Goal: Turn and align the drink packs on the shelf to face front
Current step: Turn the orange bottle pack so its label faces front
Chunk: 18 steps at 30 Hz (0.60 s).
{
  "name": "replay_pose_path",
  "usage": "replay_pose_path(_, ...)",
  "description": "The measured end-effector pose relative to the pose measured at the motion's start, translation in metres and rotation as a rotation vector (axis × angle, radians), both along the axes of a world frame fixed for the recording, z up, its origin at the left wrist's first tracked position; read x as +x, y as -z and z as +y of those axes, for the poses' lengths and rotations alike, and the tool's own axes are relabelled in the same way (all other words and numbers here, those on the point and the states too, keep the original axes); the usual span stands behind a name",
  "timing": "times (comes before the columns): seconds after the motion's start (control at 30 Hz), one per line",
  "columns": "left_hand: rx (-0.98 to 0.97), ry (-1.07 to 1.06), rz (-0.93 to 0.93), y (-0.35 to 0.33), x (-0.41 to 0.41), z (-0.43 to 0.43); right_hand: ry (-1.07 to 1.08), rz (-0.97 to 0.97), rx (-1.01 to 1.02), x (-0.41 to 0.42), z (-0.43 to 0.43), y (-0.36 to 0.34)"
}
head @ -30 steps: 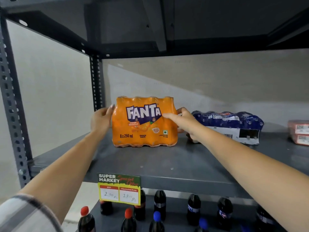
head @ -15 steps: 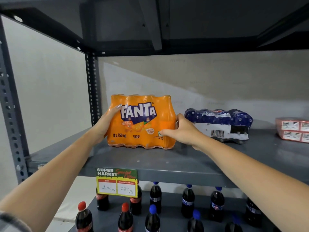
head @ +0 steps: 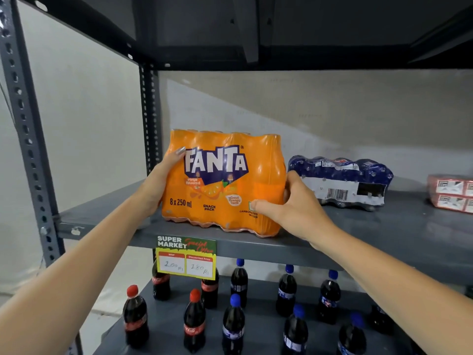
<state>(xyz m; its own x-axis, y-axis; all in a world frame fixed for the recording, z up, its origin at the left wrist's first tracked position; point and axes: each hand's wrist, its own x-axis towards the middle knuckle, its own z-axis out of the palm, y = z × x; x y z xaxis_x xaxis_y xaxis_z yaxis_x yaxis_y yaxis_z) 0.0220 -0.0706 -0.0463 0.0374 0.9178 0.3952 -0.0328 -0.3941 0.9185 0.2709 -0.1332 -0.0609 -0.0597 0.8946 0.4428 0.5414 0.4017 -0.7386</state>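
An orange Fanta pack (head: 220, 190) stands upright near the front edge of the grey shelf (head: 358, 242), its logo facing me. My left hand (head: 160, 183) grips the pack's left side, thumb on the front. My right hand (head: 294, 208) holds its right front corner, thumb across the lower label. To the right a dark blue drink pack (head: 340, 180) lies further back, showing a white barcode label. A red pack (head: 451, 193) lies at the far right, partly cut off by the frame.
A yellow and green price tag (head: 186, 257) hangs from the shelf edge under the Fanta pack. Several cola bottles with red and blue caps (head: 234, 321) stand on the shelf below. A perforated steel post (head: 28, 139) rises at the left. Another shelf is overhead.
Both hands have drawn the Fanta pack forward to the shelf's front edge. My right hand slid from the upper front to the lower right corner.
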Motion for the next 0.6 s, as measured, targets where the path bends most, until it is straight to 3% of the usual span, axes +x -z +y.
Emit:
replay_pose_path(0.13,0.033,-0.107,-0.021,-0.001,0.004,-0.012,0.021,-0.021,0.069,0.011,-0.007,-0.005)
replay_pose_path(0.33,0.653,-0.574,0.159,-0.032,0.023,-0.035,0.197,0.191,0.317,0.093,-0.002,-0.028)
replay_pose_path(0.47,0.906,-0.443,0.096,-0.071,0.092,-0.072,0.403,0.172,0.374,0.175,0.025,-0.049)
replay_pose_path(0.53,1.001,-0.395,0.187,-0.076,0.145,-0.078,0.488,0.150,0.320,0.212,0.048,-0.055)
replay_pose_path(0.6,0.965,-0.307,0.267,-0.078,0.201,-0.069,0.519,0.143,0.195,0.234,0.068,-0.059)
